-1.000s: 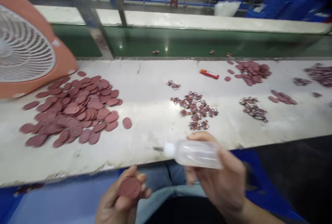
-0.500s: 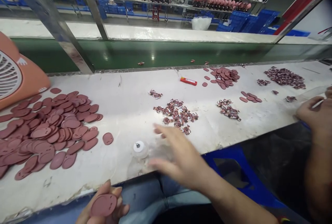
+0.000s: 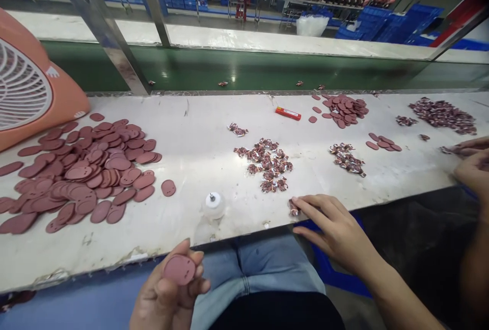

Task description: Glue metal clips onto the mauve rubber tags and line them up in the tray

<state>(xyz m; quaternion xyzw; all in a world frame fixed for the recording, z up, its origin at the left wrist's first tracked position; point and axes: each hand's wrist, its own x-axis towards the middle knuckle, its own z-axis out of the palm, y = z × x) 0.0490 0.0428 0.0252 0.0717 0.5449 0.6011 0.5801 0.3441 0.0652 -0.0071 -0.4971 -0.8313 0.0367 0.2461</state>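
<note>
My left hand [image 3: 171, 289] is closed on an oval maroon disc [image 3: 180, 270] with small holes, held in front of the table edge. At the table's front edge, my right hand [image 3: 328, 220] has its fingers stretched out and the thumb apart. Its fingertips touch a small brown-and-white piece [image 3: 294, 208]. Behind it lies a pile of similar small pieces [image 3: 267, 162], their details too fine to make out. A clear bottle with a white top [image 3: 213, 202] stands between my hands. To the left spreads a large heap of maroon discs [image 3: 95, 167], with a single disc [image 3: 168, 188] apart from it.
An orange fan [image 3: 64, 95] stands at the left. A red stick-like packet [image 3: 288, 113], more discs [image 3: 346, 110] and small-piece piles [image 3: 443, 115] lie farther right. A green belt [image 3: 244, 70] runs behind the table [image 3: 206, 116]. A co-worker's hands [image 3: 473, 162] are at the right edge.
My right hand has moved right, from near the bottle and the middle pile to a small piece at the table edge. My left hand, still holding the disc, has risen slightly. The view has shifted.
</note>
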